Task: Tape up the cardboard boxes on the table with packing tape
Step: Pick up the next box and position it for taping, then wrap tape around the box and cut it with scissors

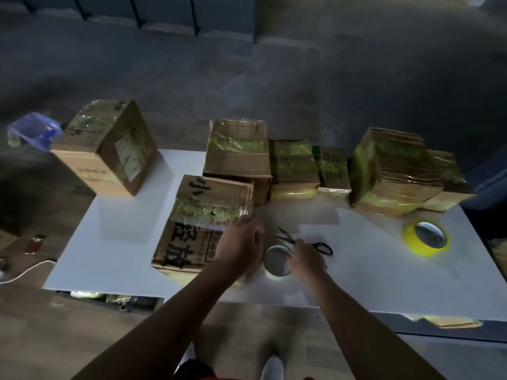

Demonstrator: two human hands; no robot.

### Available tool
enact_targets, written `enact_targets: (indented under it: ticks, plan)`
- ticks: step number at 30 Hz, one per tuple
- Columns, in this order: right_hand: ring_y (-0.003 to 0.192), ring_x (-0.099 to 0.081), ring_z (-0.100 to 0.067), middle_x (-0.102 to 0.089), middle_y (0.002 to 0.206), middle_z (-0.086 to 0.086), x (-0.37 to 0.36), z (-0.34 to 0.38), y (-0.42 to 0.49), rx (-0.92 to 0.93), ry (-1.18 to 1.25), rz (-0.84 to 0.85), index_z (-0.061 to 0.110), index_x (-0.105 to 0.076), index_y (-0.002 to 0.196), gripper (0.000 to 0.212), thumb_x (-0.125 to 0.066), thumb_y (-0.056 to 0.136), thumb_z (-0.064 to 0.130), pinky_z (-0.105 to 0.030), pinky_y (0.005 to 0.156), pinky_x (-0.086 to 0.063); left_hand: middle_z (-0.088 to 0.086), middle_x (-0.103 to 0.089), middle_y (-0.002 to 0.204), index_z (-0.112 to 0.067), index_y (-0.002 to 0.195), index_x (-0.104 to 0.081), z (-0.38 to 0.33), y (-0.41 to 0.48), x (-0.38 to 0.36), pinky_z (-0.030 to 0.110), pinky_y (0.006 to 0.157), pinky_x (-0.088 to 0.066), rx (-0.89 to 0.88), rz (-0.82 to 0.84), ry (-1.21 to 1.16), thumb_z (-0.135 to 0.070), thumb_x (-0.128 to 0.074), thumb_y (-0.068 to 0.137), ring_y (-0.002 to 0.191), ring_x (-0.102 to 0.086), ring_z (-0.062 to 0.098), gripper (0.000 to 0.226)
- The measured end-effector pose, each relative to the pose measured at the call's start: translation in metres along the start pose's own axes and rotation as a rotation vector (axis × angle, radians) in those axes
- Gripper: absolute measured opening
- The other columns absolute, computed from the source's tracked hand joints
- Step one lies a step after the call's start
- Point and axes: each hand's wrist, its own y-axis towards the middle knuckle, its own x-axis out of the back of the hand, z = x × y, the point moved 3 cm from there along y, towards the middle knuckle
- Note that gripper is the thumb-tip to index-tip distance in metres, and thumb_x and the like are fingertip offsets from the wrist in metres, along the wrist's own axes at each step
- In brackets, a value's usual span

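The nearest cardboard box, printed with large black characters and crossed by a band of yellowish tape, lies on the white table. My left hand is at that box's right edge, its fingers loosely extended and blurred by motion. A small tape roll lies flat between my hands. My right hand grips black-handled scissors near their pivot, and the blades point up and left. A larger yellow tape roll lies at the right.
Several taped boxes stand in a row along the table's far edge, with one more at the far left corner. A blue plastic tray sits beyond it. A white cable lies on the floor at the left.
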Motion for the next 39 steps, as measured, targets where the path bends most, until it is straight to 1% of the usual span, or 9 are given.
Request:
enact_targets:
  ticks: [3, 6, 8, 13, 20, 23, 27, 32, 39]
  plan:
    - [0.107, -0.061, -0.032, -0.065, 0.113, -0.017, 0.006, -0.002, 0.008, 0.021, 0.023, -0.052, 0.004, -0.056, 0.113, 0.023, -0.053, 0.093, 0.015, -0.033, 0.078, -0.048, 0.015, -0.062, 0.089, -0.003, 0.089, -0.069, 0.0, -0.003, 0.004, 0.035, 0.062, -0.043, 0.072, -0.052, -0.069, 0.0, -0.055, 0.087, 0.081, -0.056, 0.028, 0.014]
    - [0.105, -0.061, -0.033, -0.065, 0.11, -0.017, 0.011, 0.002, 0.013, 0.023, 0.043, -0.049, 0.004, -0.058, 0.11, 0.028, -0.055, 0.091, 0.025, -0.033, 0.078, -0.048, 0.015, -0.062, 0.088, -0.003, 0.087, -0.067, 0.005, -0.001, 0.008, 0.037, 0.066, -0.044, 0.134, -0.048, -0.119, -0.001, -0.057, 0.086, 0.081, -0.057, 0.029, 0.01]
    - [0.108, -0.061, -0.03, -0.065, 0.114, -0.013, 0.005, 0.004, 0.017, 0.018, -0.009, 0.038, 0.006, -0.059, 0.115, 0.035, -0.057, 0.092, 0.032, -0.032, 0.081, -0.048, 0.013, -0.064, 0.091, -0.003, 0.09, -0.068, 0.01, 0.001, 0.01, 0.031, 0.068, -0.044, 0.171, -0.053, -0.159, 0.0, -0.058, 0.085, 0.081, -0.059, 0.025, 0.012]
    - [0.112, -0.059, -0.028, -0.063, 0.12, -0.014, -0.001, 0.002, 0.021, -0.021, -0.058, 0.096, 0.003, -0.058, 0.117, 0.027, -0.053, 0.093, 0.015, -0.031, 0.084, -0.048, 0.008, -0.067, 0.094, -0.007, 0.095, -0.069, 0.023, 0.01, 0.017, 0.019, 0.066, -0.038, 0.208, -0.021, -0.234, -0.002, -0.057, 0.085, 0.08, -0.058, 0.015, 0.016]
    - [0.077, -0.061, -0.03, -0.061, 0.074, -0.006, 0.067, 0.032, 0.017, 0.132, 0.253, -0.315, 0.013, -0.052, 0.078, 0.013, -0.061, 0.087, 0.016, -0.03, 0.057, -0.04, 0.016, -0.069, 0.092, -0.005, 0.096, -0.063, 0.043, 0.047, 0.025, 0.038, 0.074, -0.05, 0.302, 0.021, -0.372, -0.008, -0.053, 0.091, 0.086, -0.064, 0.034, 0.012]
    - [0.07, -0.056, -0.024, -0.062, 0.074, -0.007, 0.098, 0.052, 0.008, 0.218, 0.367, -0.459, 0.011, -0.055, 0.077, 0.017, -0.065, 0.087, 0.019, -0.031, 0.057, -0.039, 0.013, -0.069, 0.092, -0.015, 0.095, -0.061, 0.056, 0.062, 0.031, 0.041, 0.074, -0.053, 0.357, 0.069, -0.47, -0.011, -0.05, 0.092, 0.084, -0.065, 0.032, 0.011]
    - [0.077, -0.057, -0.019, -0.064, 0.084, -0.003, 0.117, 0.083, 0.001, 0.363, 0.362, -0.484, 0.011, -0.064, 0.087, 0.005, -0.064, 0.085, 0.015, -0.034, 0.064, -0.046, 0.002, -0.068, 0.099, -0.02, 0.107, -0.063, 0.066, 0.075, 0.046, 0.031, 0.068, -0.051, 0.308, 0.083, -0.62, -0.012, -0.049, 0.094, 0.081, -0.064, 0.018, 0.021]
    - [0.082, -0.057, -0.016, -0.065, 0.089, -0.001, 0.118, 0.121, -0.003, 0.47, 0.292, -0.514, 0.013, -0.067, 0.093, 0.007, -0.063, 0.086, 0.014, -0.035, 0.067, -0.047, -0.008, -0.064, 0.111, -0.022, 0.114, -0.067, 0.077, 0.08, 0.071, 0.01, 0.079, -0.046, 0.119, 0.094, -0.746, -0.009, -0.051, 0.095, 0.1, -0.061, 0.004, 0.028]
    - [0.083, -0.059, -0.017, -0.066, 0.089, -0.002, 0.117, 0.167, -0.008, 0.584, 0.269, -0.501, 0.011, -0.068, 0.094, 0.009, -0.061, 0.088, 0.01, -0.034, 0.069, -0.048, -0.006, -0.067, 0.116, -0.022, 0.113, -0.069, 0.099, 0.079, 0.088, 0.03, 0.093, -0.05, -0.079, 0.208, -0.759, -0.016, -0.059, 0.095, 0.109, -0.061, 0.006, 0.021]
